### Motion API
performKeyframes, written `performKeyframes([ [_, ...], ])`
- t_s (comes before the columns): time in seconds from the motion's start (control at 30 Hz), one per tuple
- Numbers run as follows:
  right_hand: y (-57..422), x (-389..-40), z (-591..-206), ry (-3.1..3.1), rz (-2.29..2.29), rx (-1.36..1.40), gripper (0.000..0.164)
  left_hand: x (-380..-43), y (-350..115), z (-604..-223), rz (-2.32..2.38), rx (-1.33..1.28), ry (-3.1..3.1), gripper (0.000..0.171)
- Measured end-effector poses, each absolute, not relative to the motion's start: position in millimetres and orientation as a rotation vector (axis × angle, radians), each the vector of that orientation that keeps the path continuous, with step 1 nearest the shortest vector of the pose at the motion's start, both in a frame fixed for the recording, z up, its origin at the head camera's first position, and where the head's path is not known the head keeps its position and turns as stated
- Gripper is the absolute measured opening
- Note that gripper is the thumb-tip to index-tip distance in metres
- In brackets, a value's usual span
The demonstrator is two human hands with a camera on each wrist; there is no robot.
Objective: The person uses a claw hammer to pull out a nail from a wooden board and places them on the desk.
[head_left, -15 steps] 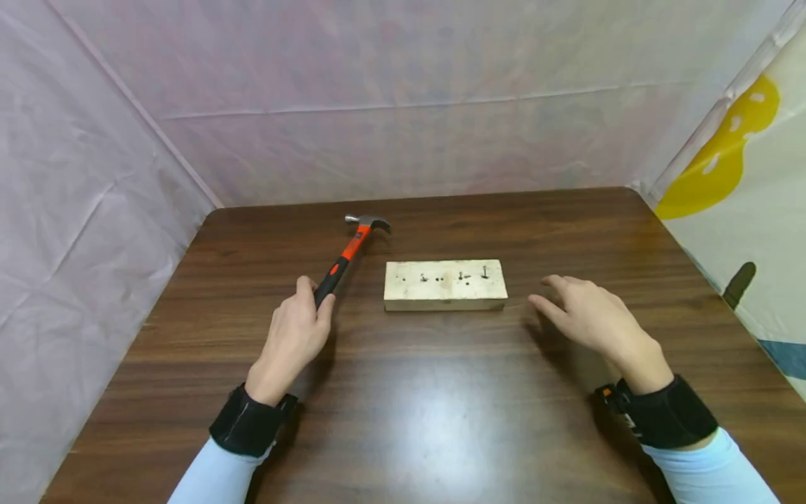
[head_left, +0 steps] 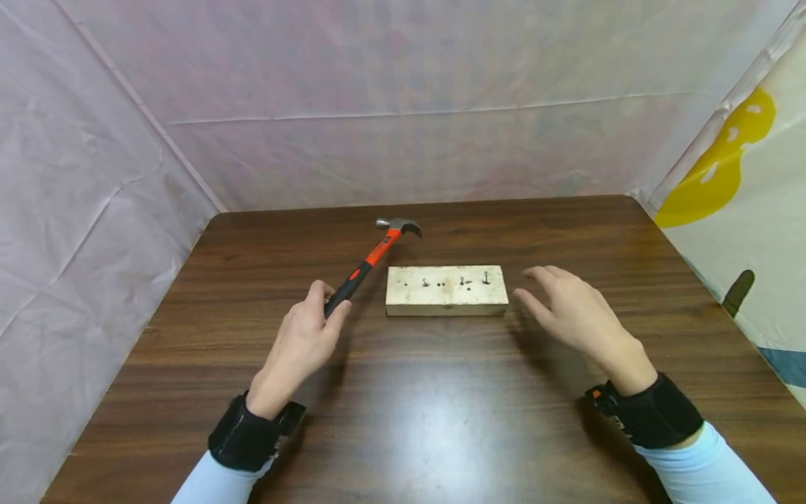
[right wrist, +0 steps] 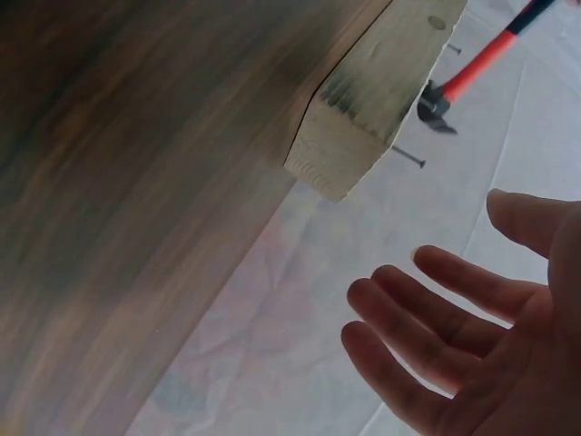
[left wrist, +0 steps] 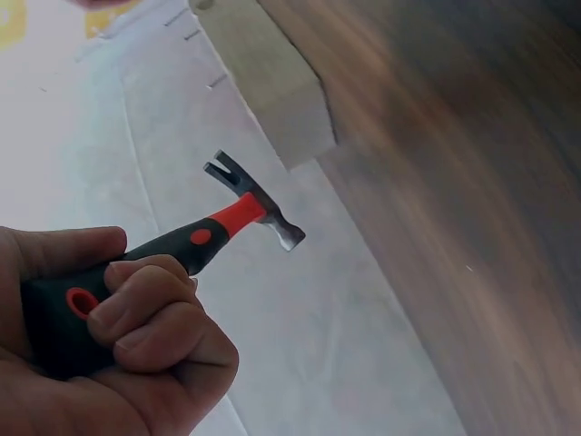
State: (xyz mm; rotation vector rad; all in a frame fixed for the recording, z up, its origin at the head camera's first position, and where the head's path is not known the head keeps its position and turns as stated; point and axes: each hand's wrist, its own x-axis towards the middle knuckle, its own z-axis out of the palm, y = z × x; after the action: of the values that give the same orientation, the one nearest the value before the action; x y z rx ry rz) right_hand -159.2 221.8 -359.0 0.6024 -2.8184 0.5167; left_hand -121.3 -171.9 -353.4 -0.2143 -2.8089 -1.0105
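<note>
In the head view my left hand (head_left: 301, 343) grips the black end of a claw hammer (head_left: 373, 259) with an orange-red neck and metal head. The left wrist view shows the fingers (left wrist: 168, 331) curled round the hammer's handle (left wrist: 136, 263). A pale wooden block (head_left: 447, 297) lies mid-table, several nails (head_left: 486, 278) standing up from its top, along with small dark holes. Just right of the block hovers my right hand (head_left: 576, 311), its fingers relaxed and apart, holding nothing. From the right wrist, one nail (right wrist: 410, 157) sticks out near the block's end (right wrist: 340, 150).
The brown wood-grain table (head_left: 441, 413) ends at a back edge against a pale cloth wall (head_left: 403, 154). Another cloth wall (head_left: 82, 231) stands at the left. On the right hangs a sheet with a yellow print (head_left: 724, 168).
The left hand has moved right with the hammer, bringing its head closer to the block. My right hand has shifted slightly left toward the block.
</note>
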Motion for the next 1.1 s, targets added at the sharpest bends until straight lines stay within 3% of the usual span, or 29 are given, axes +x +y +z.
performKeyframes([
  [0.37, 207, -167, -362, -2.568, 0.552, 0.764, 0.034, -113, -159, -343, -1.139, -0.335, -2.805, 0.022],
  [0.57, 200, -170, -362, -2.515, 0.544, 0.809, 0.044, -109, -152, -340, -1.199, -0.435, -2.804, 0.019],
  [0.8, 196, -174, -365, -2.478, 0.569, 0.857, 0.069, -105, -143, -343, -1.286, -0.513, -2.799, 0.016],
  [1.1, 193, -177, -366, -2.415, 0.574, 0.876, 0.078, -101, -133, -351, -1.354, -0.614, -2.772, 0.015],
])
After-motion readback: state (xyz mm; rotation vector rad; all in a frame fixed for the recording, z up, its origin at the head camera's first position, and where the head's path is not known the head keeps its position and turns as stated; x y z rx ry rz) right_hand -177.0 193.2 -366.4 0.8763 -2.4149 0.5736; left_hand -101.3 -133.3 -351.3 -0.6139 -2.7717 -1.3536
